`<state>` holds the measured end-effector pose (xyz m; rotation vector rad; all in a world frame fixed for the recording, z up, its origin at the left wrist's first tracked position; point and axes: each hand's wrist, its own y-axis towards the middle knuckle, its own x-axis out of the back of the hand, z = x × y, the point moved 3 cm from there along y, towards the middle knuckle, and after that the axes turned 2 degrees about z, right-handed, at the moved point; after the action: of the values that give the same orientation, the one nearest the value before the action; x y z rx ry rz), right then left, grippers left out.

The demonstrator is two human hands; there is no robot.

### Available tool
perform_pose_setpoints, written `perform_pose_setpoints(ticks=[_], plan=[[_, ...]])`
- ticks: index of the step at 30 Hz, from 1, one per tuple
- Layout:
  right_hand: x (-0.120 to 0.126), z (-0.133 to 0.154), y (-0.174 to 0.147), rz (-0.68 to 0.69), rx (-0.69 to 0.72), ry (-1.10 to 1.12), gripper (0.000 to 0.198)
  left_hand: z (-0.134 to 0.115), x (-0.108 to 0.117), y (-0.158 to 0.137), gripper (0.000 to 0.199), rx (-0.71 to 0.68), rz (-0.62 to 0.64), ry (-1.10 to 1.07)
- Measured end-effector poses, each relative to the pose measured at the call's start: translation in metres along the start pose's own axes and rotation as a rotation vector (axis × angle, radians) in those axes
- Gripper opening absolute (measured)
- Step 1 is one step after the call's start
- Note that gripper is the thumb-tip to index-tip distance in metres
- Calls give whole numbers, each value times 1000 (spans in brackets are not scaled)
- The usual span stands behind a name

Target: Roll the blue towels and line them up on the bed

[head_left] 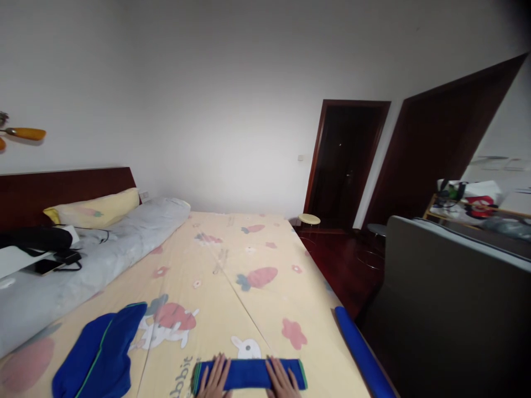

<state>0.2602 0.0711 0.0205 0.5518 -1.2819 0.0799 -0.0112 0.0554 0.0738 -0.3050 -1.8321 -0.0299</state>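
Folded blue cloth (250,374) lies along the near edge of your bed (232,260), on the yellow sheet printed with carrots and rabbits. Starting at your far left, a dark bag and a phone (45,266) rest on the rolled grey quilt (103,254), with a yellow pillow (93,209) against the headboard behind it. Nearer you, a loose blue garment with green trim (99,356) lies flat on the sheet, apart from the folded piece. Your left hand (214,380) presses flat on the left part of the folded cloth, fingers spread and not clenched. Your right hand (282,381) lies the same way, open and palm down, on its right part. Farther right, a blue roll (363,354) runs along the bed's edge, and a dark sofa (448,298) stands beyond it.
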Motion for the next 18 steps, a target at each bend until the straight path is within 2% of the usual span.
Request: perform_pose_setpoints(ticks=[2, 4, 7, 12, 15, 18], plan=[[22, -30, -18, 47, -120, 11, 60, 22, 17, -18, 65, 36, -29, 34], [40, -47, -30, 100, -186, 49, 55, 33, 30, -31, 65, 48, -1, 54], [59, -45, -31, 179, -223, 101, 61, 32, 41, -38, 66, 70, 50, 76], [102, -15, 1, 226, -344, 186, 59, 28, 37, -26, 71, 79, 0, 125], [144, -9, 31, 202, -363, 287, 45, 36, 36, -19, 74, 98, -54, 150], [191, -10, 70, 179, -330, 385, 27, 41, 45, -16, 65, 117, -107, 56]])
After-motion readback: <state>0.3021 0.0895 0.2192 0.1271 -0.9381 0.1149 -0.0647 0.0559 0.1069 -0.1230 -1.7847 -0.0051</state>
